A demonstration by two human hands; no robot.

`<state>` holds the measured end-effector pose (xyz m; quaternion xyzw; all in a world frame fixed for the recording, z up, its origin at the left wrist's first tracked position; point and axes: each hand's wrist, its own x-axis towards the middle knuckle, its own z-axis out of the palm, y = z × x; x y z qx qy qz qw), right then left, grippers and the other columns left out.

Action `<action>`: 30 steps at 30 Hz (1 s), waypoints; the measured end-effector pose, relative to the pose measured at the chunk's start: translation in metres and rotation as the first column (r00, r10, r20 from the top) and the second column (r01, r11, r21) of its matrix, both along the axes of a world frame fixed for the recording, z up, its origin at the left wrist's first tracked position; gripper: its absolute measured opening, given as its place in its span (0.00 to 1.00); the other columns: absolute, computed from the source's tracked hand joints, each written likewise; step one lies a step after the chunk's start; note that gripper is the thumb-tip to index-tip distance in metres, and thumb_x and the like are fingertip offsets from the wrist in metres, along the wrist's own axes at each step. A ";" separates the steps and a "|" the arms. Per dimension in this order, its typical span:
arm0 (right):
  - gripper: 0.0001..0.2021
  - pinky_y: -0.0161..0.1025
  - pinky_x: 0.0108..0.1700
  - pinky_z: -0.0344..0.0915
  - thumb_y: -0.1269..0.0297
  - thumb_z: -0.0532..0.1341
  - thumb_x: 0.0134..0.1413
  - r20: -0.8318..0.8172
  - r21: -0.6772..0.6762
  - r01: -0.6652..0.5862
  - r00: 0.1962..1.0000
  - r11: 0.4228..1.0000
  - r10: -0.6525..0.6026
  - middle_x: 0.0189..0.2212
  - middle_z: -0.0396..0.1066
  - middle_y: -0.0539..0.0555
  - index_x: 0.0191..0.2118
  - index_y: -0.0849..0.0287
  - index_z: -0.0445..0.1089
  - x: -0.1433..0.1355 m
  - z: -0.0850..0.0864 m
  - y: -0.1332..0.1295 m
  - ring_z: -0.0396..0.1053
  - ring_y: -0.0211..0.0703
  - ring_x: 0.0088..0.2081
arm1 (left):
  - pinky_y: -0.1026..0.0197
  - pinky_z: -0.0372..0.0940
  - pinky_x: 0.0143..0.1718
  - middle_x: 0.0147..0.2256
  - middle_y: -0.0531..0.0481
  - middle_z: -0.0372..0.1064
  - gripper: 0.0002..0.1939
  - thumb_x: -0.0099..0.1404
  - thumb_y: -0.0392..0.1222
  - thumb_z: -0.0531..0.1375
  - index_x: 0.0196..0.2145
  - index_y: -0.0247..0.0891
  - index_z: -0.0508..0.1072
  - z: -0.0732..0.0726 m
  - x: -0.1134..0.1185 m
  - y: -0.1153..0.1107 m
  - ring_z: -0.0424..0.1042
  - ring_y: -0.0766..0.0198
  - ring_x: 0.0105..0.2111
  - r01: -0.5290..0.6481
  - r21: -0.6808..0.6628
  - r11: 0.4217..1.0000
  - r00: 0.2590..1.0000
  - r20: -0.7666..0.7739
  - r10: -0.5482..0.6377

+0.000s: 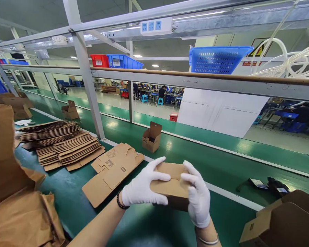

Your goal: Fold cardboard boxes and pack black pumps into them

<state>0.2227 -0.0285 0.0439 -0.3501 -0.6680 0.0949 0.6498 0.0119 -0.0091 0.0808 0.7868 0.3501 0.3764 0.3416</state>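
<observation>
Both hands wear white gloves and hold a small brown cardboard box (pixel 173 187) above the green work surface. My left hand (pixel 146 185) grips its left side, fingers spread over the top and the thumb low on the front. My right hand (pixel 197 195) is wrapped round the right end, its fingertips at the top edge. Left of the box lies a flat printed carton blank (pixel 115 168). Beyond my hands an open-lidded small box (pixel 151 138) stands on the green belt, something dark inside it.
Stacked flat cartons (pixel 77 147) lie at the left, beside crumpled brown paper (pixel 23 219). Open boxes (pixel 285 219) stand at the lower right, near dark items (pixel 275 187) on the belt. A metal frame post (pixel 86 72) rises beyond the blank. A shelf above holds a blue basket (pixel 217 60).
</observation>
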 end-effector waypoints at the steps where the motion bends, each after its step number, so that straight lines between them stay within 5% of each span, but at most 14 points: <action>1: 0.15 0.59 0.58 0.61 0.54 0.53 0.64 -0.053 -0.043 -0.013 0.999 0.999 0.010 0.58 0.65 0.60 0.46 0.56 0.71 0.002 -0.003 0.005 0.63 0.58 0.59 | 0.43 0.52 0.64 0.66 0.42 0.50 0.28 0.40 0.50 0.74 0.41 0.41 0.79 -0.001 -0.005 0.004 0.55 0.39 0.63 -0.035 -0.061 0.998 0.997 0.062 0.039; 3: 0.21 0.58 0.61 0.58 0.50 0.51 0.64 -0.179 -0.182 -0.004 0.983 0.983 -0.029 0.60 0.63 0.62 0.53 0.57 0.68 0.007 -0.006 0.017 0.62 0.56 0.60 | 0.46 0.53 0.64 0.64 0.45 0.57 0.21 0.47 0.52 0.71 0.38 0.41 0.80 -0.004 -0.014 0.013 0.56 0.41 0.63 -0.139 -0.192 0.971 0.928 0.317 0.196; 6: 0.26 0.55 0.57 0.63 0.48 0.58 0.57 -0.304 -0.483 -0.068 0.948 0.873 -0.094 0.58 0.66 0.63 0.56 0.58 0.64 0.013 -0.008 0.036 0.64 0.56 0.58 | 0.50 0.60 0.61 0.59 0.46 0.66 0.24 0.54 0.54 0.67 0.46 0.40 0.77 -0.008 -0.025 0.023 0.59 0.45 0.62 -0.184 -0.432 0.883 0.575 0.681 0.453; 9: 0.26 0.50 0.49 0.70 0.52 0.62 0.49 -0.354 -0.617 -0.269 0.934 0.740 0.045 0.51 0.72 0.61 0.52 0.59 0.64 0.013 -0.009 0.047 0.70 0.55 0.52 | 0.51 0.68 0.54 0.54 0.49 0.71 0.27 0.55 0.48 0.67 0.52 0.44 0.73 -0.009 -0.027 0.027 0.65 0.49 0.59 -0.127 -0.603 0.788 0.266 0.744 0.613; 11: 0.21 0.47 0.45 0.71 0.59 0.62 0.44 -0.312 -0.634 -0.275 0.946 0.723 0.086 0.44 0.75 0.59 0.46 0.59 0.65 0.011 -0.010 0.050 0.73 0.53 0.46 | 0.53 0.71 0.52 0.53 0.50 0.72 0.26 0.55 0.45 0.67 0.53 0.46 0.72 -0.011 -0.025 0.027 0.66 0.52 0.58 -0.119 -0.632 0.765 0.214 0.736 0.642; 15: 0.17 0.43 0.37 0.70 0.65 0.59 0.37 -0.065 -0.657 0.003 0.996 0.754 -0.061 0.33 0.74 0.54 0.38 0.58 0.62 0.010 -0.013 0.051 0.72 0.48 0.35 | 0.51 0.69 0.54 0.51 0.49 0.74 0.23 0.57 0.48 0.66 0.51 0.45 0.72 -0.021 -0.025 0.032 0.68 0.51 0.56 -0.177 -0.584 0.792 0.302 0.734 0.608; 18: 0.14 0.42 0.35 0.68 0.65 0.56 0.40 0.028 -0.561 0.179 0.980 0.808 -0.198 0.30 0.70 0.51 0.38 0.56 0.59 0.017 -0.014 0.052 0.69 0.45 0.31 | 0.45 0.59 0.62 0.56 0.46 0.69 0.30 0.56 0.54 0.66 0.54 0.43 0.70 -0.030 -0.030 0.039 0.63 0.47 0.60 -0.383 -0.422 0.822 0.543 0.617 0.570; 21: 0.11 0.42 0.34 0.67 0.66 0.53 0.43 0.094 -0.360 0.311 0.950 0.880 -0.298 0.27 0.66 0.49 0.37 0.55 0.59 0.026 -0.013 0.049 0.66 0.43 0.28 | 0.40 0.43 0.67 0.64 0.46 0.56 0.35 0.51 0.55 0.69 0.55 0.44 0.69 -0.032 -0.031 0.040 0.46 0.42 0.67 -0.677 0.133 0.724 0.715 0.353 0.604; 22: 0.10 0.42 0.34 0.66 0.67 0.52 0.43 0.128 -0.290 0.323 0.946 0.901 -0.298 0.27 0.65 0.49 0.36 0.55 0.59 0.027 -0.012 0.047 0.65 0.42 0.28 | 0.38 0.40 0.67 0.65 0.46 0.55 0.35 0.48 0.55 0.70 0.54 0.45 0.71 -0.032 -0.028 0.039 0.43 0.41 0.67 -0.635 0.334 0.697 0.772 0.256 0.581; 24: 0.07 0.41 0.34 0.65 0.68 0.51 0.45 0.205 -0.195 0.282 0.948 0.939 -0.242 0.27 0.63 0.49 0.34 0.55 0.59 0.024 -0.008 0.039 0.64 0.42 0.28 | 0.37 0.42 0.67 0.61 0.45 0.62 0.33 0.47 0.54 0.70 0.51 0.46 0.73 -0.034 -0.017 0.034 0.49 0.39 0.66 -0.375 0.543 0.752 0.898 0.011 0.439; 27: 0.01 0.39 0.34 0.64 0.66 0.53 0.52 0.261 -0.166 0.187 0.955 0.968 -0.139 0.26 0.61 0.48 0.32 0.55 0.60 0.016 -0.002 0.025 0.63 0.41 0.28 | 0.43 0.56 0.63 0.53 0.44 0.72 0.21 0.61 0.48 0.61 0.52 0.45 0.74 -0.046 0.004 0.032 0.68 0.47 0.56 -0.196 0.481 0.854 0.950 -0.123 0.288; 30: 0.11 0.38 0.33 0.63 0.60 0.51 0.62 0.138 -0.166 0.196 0.975 0.966 -0.174 0.24 0.60 0.47 0.29 0.55 0.59 0.016 -0.001 0.023 0.62 0.39 0.27 | 0.50 0.62 0.60 0.52 0.45 0.73 0.19 0.68 0.43 0.51 0.52 0.43 0.74 -0.064 0.010 0.040 0.72 0.52 0.52 -0.366 0.335 0.868 0.926 0.041 0.374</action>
